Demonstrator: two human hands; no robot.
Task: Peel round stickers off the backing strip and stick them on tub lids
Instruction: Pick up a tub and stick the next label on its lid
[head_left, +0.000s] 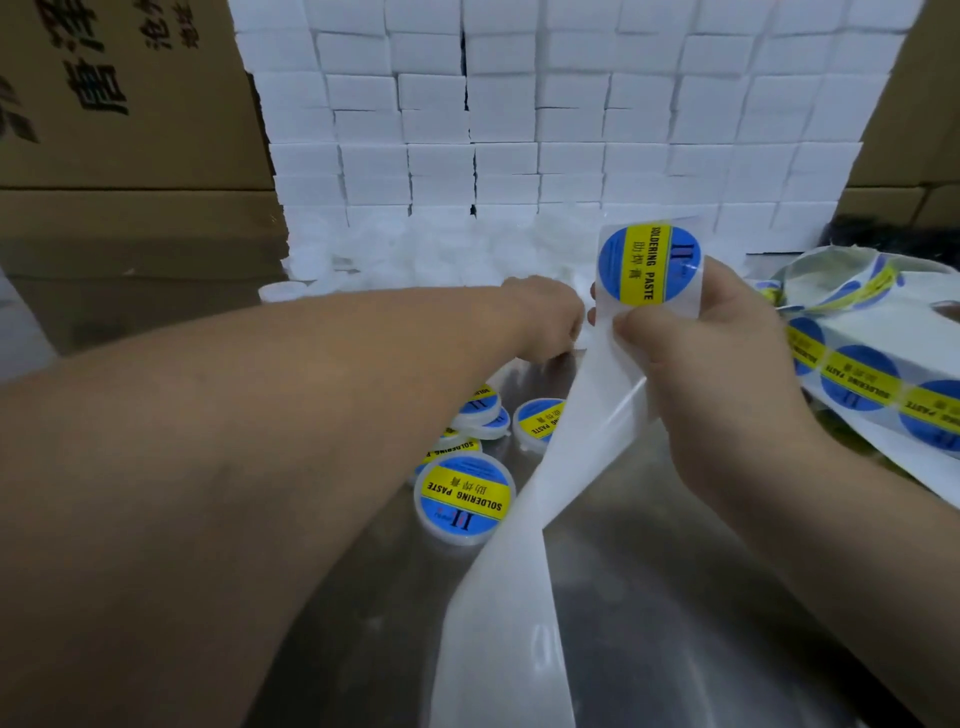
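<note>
Head view: the person's two arms. The left forearm (260, 415) and right forearm (831, 519) were uncovered along all of their visible length, from the near frame edges to the wrists. The left forearm appeared much the broader, lying nearer the wide-angle lens, and tapered toward the far wrist. The left hand (545, 317) was bare, its fingers mostly hidden and slightly blurred. The right hand (727, 358) was also bare, showing a broad thumb (631, 330), rounded knuckles and faint creases at the wrist.
</note>
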